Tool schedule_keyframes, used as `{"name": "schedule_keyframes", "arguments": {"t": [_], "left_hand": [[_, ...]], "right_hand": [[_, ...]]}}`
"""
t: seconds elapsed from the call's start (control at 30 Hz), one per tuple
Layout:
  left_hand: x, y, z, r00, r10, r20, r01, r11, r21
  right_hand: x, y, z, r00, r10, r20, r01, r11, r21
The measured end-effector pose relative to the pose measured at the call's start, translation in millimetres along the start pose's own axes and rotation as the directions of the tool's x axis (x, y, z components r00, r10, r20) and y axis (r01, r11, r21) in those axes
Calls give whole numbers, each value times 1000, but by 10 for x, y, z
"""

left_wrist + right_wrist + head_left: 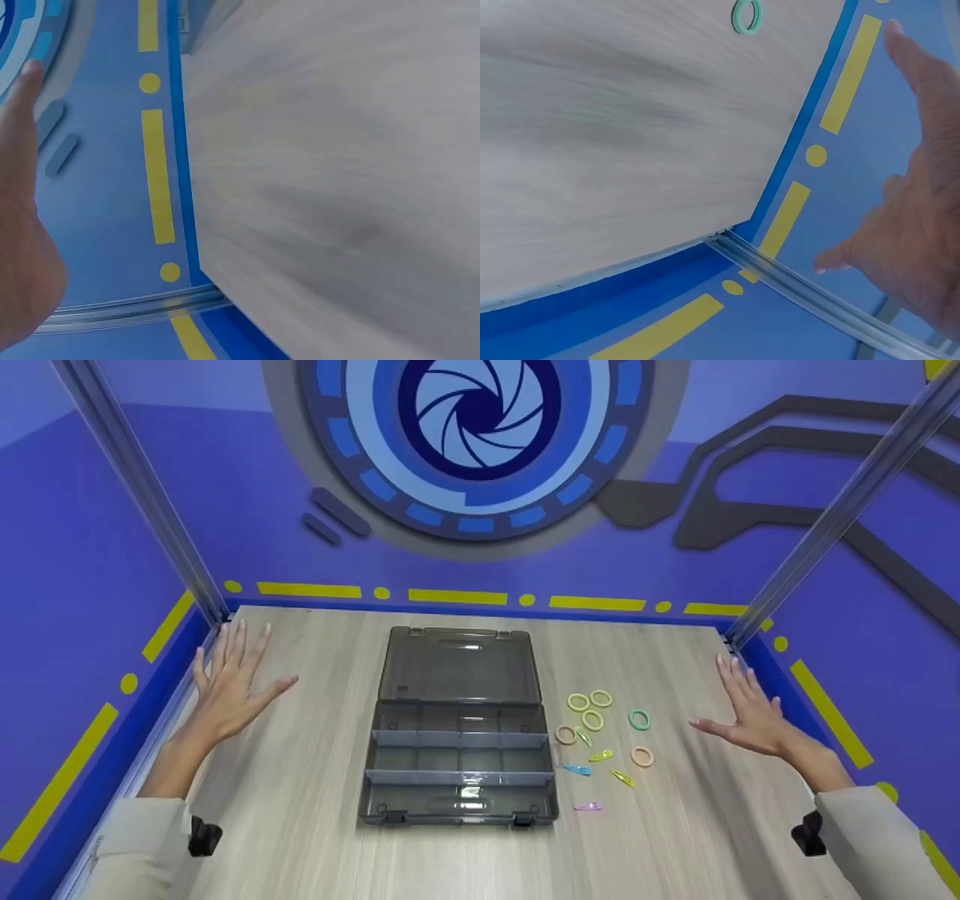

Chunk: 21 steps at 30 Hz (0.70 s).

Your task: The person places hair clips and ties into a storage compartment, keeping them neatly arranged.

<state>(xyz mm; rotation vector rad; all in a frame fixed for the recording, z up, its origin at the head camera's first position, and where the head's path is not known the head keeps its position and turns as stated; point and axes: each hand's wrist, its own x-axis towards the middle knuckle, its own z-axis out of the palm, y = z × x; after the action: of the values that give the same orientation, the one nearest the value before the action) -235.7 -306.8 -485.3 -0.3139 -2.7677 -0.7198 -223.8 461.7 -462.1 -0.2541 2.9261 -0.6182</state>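
My left hand (231,690) is held over the left side of the table, fingers spread and nothing in it. On the opposite side my right hand (754,718) is also spread and holds nothing. Between them lies a smoky clear plastic organizer box (459,791), its lid (459,667) folded back toward the wall. Thin dividers (459,777) split the box into rows. To its right are small hair ties, among them a yellow one (592,721), a green one (639,719) and a peach one (642,757). Snap hair clips lie nearer: blue (577,770), yellow (622,778) and purple (589,806).
The wood-grain table (300,780) is bounded by blue printed walls (480,570) at the back and both sides. Metal posts (817,529) rise at its two back corners. The right wrist view also catches the green hair tie (747,16) on the tabletop.
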Motion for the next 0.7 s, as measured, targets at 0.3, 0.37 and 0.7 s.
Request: {"name": "schedule_keyframes", "arguments": {"t": [0.3,0.37,0.7], "left_hand": [[56,171,-210,995,-94,27,98,951,-295],[65,200,-262,995,-95,28,99,941,-323],[53,254,-255,991,-105,86,136,771,-622]], "right_hand": [[-56,70,-22,991,-10,136,-36,942,332],[-62,94,-32,985,0,174,-69,919,388],[-158,242,0,973,-15,229,-113,837,535]]}}
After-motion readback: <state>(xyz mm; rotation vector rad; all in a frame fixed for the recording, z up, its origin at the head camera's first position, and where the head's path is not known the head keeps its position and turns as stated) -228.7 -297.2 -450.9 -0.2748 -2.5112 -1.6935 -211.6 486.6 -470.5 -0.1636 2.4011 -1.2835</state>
